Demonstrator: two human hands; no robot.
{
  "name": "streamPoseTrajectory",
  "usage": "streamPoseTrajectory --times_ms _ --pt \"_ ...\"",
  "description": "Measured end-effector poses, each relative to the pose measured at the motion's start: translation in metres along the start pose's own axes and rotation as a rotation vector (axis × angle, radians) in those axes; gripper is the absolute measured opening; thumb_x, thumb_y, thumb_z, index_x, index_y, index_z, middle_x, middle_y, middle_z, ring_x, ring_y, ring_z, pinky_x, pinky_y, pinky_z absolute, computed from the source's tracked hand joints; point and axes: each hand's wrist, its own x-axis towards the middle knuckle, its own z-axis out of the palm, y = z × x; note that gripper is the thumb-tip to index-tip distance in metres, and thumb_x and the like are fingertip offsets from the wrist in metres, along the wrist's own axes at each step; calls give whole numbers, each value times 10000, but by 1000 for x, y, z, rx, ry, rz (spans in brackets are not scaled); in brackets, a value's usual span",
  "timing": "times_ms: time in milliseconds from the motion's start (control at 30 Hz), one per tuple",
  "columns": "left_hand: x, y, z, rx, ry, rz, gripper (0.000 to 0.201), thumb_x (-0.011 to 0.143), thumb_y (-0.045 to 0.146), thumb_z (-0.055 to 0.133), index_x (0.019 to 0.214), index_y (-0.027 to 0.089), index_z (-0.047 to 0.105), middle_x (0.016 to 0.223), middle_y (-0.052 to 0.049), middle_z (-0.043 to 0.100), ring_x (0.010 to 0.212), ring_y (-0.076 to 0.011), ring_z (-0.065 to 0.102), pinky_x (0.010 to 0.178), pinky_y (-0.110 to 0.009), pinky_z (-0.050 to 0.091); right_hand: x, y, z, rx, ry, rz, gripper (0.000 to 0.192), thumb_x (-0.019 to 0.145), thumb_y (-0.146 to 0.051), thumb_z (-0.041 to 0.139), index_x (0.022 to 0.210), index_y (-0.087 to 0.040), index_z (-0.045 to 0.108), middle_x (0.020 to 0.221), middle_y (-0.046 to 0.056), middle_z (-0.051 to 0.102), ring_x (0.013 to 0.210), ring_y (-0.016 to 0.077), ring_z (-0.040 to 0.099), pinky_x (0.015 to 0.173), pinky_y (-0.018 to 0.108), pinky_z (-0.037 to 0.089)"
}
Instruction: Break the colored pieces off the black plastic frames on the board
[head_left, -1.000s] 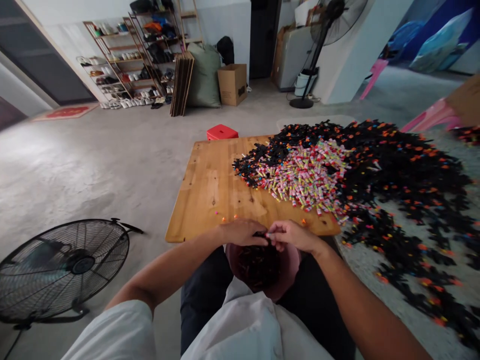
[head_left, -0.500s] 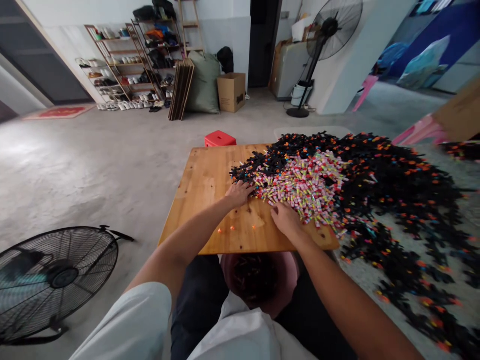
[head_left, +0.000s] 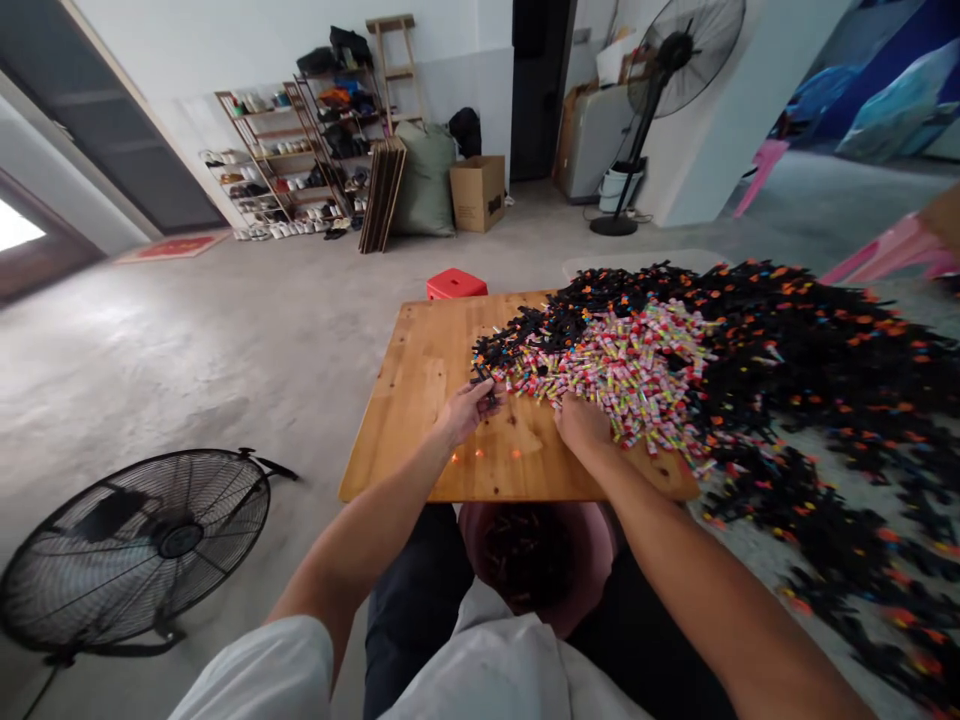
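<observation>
My left hand (head_left: 466, 410) is raised just over the wooden table (head_left: 420, 400), its fingers closed on a small black plastic piece (head_left: 486, 378). To its right, my right hand (head_left: 583, 424) rests at the near edge of a heap of small pink, white and yellow tubes (head_left: 637, 365). Its fingertips are pinched together, and what they hold is too small to make out. Behind the tubes lies a large pile of black plastic pieces (head_left: 615, 290) with orange and blue bits. Small orange pieces (head_left: 479, 454) lie on the bare wood near the table's front.
A pink tub (head_left: 596, 560) with dark pieces in it stands between my legs, under the table edge. More black pieces (head_left: 832, 520) spread over the right side. A floor fan (head_left: 180, 540) is at left, a red stool (head_left: 456, 284) beyond the table.
My left hand has drawn back from the pile's edge and now holds a black piece. My right hand has stayed by the tubes, its fingers now pinched. The view has turned slightly left.
</observation>
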Motion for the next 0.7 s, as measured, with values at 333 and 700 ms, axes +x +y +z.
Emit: streamPoseTrajectory --times_ms 333,700 --pt "-39 -22 33 -202 41 13 416 887 501 775 1134 180 677 1196 -110 752 845 -190 765 764 -302 572 -14 -6 -6 413 -21 15 173 937 -178 588 1038 -124 718 1053 196 765 1058 308 723 891 358 506" --pt "-51 -22 73 -256 44 92 484 935 568 689 1261 215 631 1315 -132 715 1045 -260 737 712 -287 584 -77 -44 2 1413 -115 -152 366 860 -546 686 1005 -221 598 763 -7 702 521 118 561 471 230 451"
